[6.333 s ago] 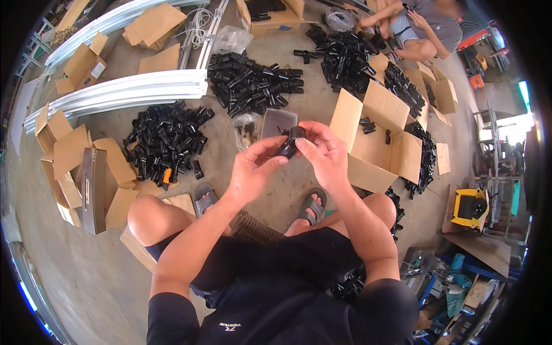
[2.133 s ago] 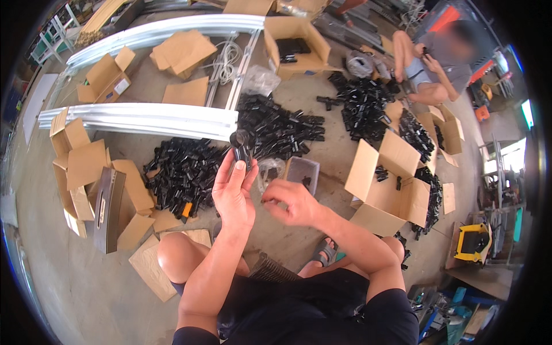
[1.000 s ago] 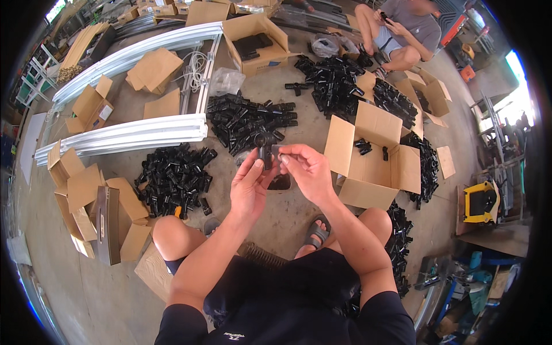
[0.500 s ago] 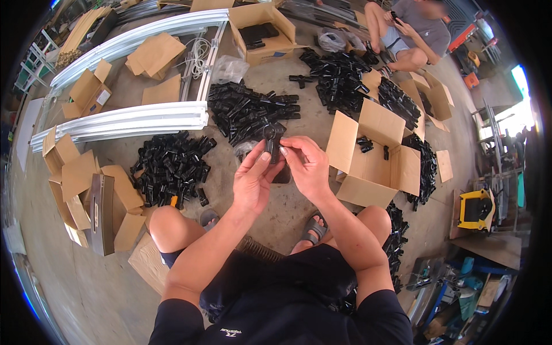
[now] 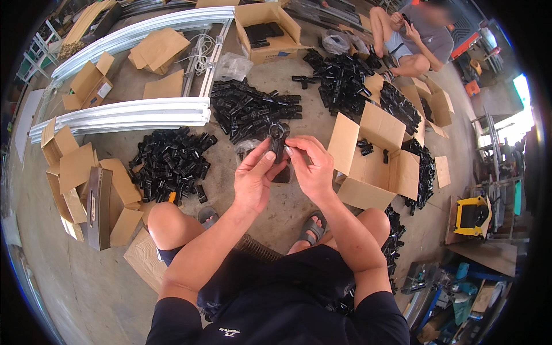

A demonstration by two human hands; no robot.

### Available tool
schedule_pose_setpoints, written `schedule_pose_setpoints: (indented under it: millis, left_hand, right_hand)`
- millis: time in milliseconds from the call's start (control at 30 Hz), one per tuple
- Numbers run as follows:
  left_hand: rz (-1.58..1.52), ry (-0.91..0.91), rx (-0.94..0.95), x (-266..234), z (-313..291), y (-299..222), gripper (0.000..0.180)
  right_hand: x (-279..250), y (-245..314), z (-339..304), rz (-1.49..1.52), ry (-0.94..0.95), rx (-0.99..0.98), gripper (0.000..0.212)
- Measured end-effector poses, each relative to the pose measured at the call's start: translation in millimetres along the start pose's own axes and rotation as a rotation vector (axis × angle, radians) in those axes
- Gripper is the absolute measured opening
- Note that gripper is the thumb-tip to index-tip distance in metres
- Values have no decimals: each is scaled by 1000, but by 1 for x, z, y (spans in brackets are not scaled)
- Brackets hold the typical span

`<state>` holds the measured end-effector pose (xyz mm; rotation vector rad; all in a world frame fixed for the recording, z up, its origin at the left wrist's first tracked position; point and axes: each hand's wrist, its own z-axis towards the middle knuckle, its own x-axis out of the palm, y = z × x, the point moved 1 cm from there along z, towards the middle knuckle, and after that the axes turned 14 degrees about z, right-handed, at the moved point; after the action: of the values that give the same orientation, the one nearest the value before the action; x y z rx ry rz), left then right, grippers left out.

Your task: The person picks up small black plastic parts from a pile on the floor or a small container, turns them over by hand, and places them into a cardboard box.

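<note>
Between my two hands, in front of my knees, is a black pipe connector (image 5: 278,138) with a round ring opening at its top. My left hand (image 5: 253,181) grips its lower stem, the thumb lying along the front. The fingers of my right hand (image 5: 313,165) are pinched together close to the connector's right side; whatever they hold is hidden or too small to name. Just beyond my hands lies a large pile of black connectors (image 5: 247,109). A second connector pile (image 5: 172,164) lies on the floor to the left.
An open cardboard box (image 5: 371,164) with a few black parts inside stands to the right. More connectors (image 5: 342,80) are heaped farther back. Silver metal rails (image 5: 126,115) lie at the left, near opened cartons (image 5: 75,167). A seated person (image 5: 420,40) is at the far right.
The connector has turned slightly, so its ring opening shows more clearly. My right fingertips have shifted a little to the right along its side. My left hand keeps its grip.
</note>
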<state>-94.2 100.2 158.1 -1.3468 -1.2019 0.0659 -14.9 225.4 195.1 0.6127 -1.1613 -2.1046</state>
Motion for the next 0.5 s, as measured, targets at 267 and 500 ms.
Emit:
schedule_pose_setpoints:
  millis: [267,500]
  left_hand:
    - [-2,0,4,0,0,2,33]
    - [-15,-10,5,-1,-1,3,34]
  right_hand:
    - [0,2,0,15,-18,2,17]
    - [1,1,-1,-3,-7,-8,16]
